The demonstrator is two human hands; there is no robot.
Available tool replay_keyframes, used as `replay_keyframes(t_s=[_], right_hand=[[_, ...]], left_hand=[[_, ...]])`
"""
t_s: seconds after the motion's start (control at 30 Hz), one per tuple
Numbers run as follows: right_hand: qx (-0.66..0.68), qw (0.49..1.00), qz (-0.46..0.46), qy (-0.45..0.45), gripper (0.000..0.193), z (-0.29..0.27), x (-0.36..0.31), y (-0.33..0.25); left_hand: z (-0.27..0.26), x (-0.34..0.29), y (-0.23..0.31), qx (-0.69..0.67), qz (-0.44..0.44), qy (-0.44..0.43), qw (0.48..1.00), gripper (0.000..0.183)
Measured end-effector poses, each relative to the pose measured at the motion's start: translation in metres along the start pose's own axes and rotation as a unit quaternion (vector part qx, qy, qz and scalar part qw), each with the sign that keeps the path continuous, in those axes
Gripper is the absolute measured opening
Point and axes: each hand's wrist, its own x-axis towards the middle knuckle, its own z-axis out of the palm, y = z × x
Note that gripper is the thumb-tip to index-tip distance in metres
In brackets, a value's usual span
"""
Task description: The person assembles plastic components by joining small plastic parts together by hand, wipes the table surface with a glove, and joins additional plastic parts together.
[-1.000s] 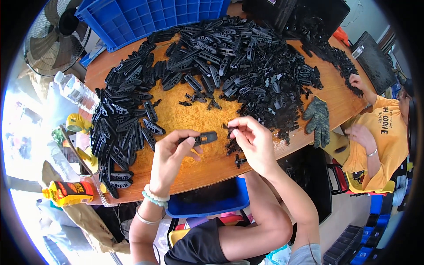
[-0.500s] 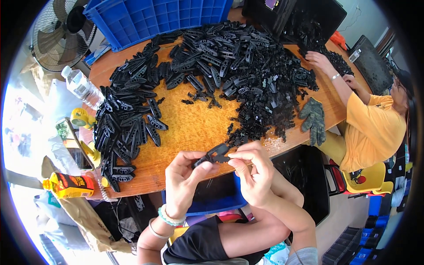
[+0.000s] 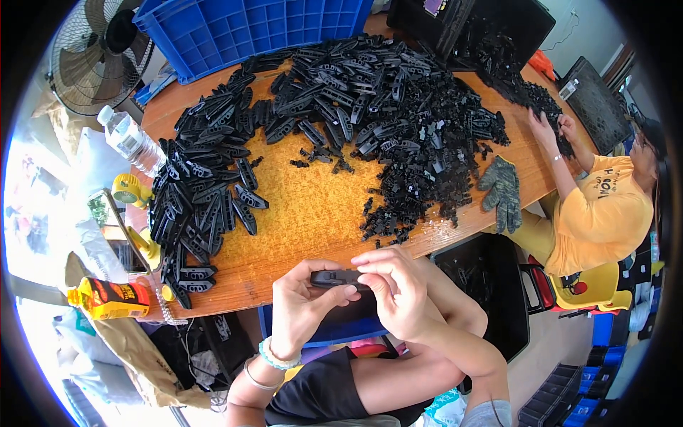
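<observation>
Just off the table's near edge, my left hand [image 3: 300, 302] is closed round a long black plastic part [image 3: 331, 278], thumb in front and fingers behind. The part lies nearly level, pointing right. Its right end meets the pinched thumb and fingertips of my right hand [image 3: 400, 293], which hide that end; whether a small black clip sits there I cannot tell. Beyond my hands spreads a pile of small black clips [image 3: 413, 188]. Long black boat-shaped parts [image 3: 206, 185] like the held one are heaped along the table's left and far sides.
A blue crate [image 3: 256, 35] stands at the back. On the left are a water bottle [image 3: 131, 139], a yellow bottle [image 3: 110, 299] and a fan [image 3: 99, 53]. A dark work glove [image 3: 502, 193] lies at the right edge. A co-worker in an orange shirt [image 3: 601, 213] handles black pieces.
The held part has come down and turned from slanted to nearly level; the small clip seen in my right fingers is now hidden. The co-worker's outstretched hand has drawn back to the other one.
</observation>
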Motion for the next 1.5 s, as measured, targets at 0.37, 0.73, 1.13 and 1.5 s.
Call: replay_keyframes(t_s=[0.37,0.73,1.13,1.5], right_hand=[[0.002,1.0,-0.023,-0.006,0.011,-0.007,0.001,-0.002],[0.008,0.999,0.007,-0.043,0.012,-0.002,-0.006,0.002],[0.082,0.952,0.237,-0.175,0.029,-0.008,-0.019,0.001],[-0.113,0.959,0.031,-0.257,0.01,0.02,0.056,0.028]], left_hand=[[-0.005,-0.003,-0.002,0.003,0.015,-0.056,0.998,0.028],[-0.012,-0.004,-0.006,0.012,0.011,-0.023,1.0,0.026],[-0.024,-0.015,-0.007,0.17,0.061,-0.061,0.982,0.022],[-0.093,0.076,0.023,0.606,0.365,0.182,0.683,0.025]])
